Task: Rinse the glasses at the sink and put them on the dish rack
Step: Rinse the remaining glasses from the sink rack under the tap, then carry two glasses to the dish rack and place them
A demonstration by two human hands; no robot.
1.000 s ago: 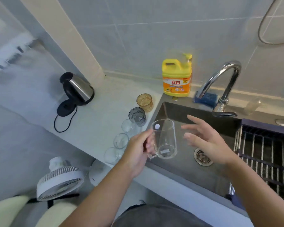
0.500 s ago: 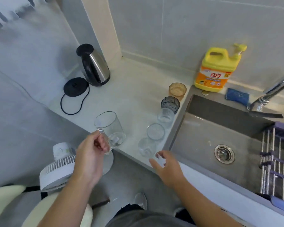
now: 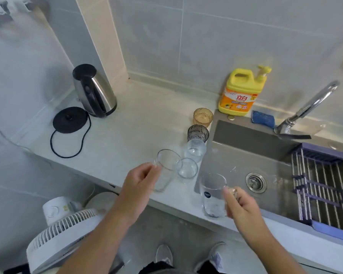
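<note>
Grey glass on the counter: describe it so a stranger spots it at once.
Find the sink and the row of glasses along its left edge on the counter. The grey glass stands second from the back, between an amber glass and a clear glass. It alone is smoky dark.

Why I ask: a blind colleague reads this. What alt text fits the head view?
A person's left hand holds a clear glass over the counter; the right hand holds a second glass at the sink edge. Four more glasses stand beside the sink, dish rack at right.
</note>
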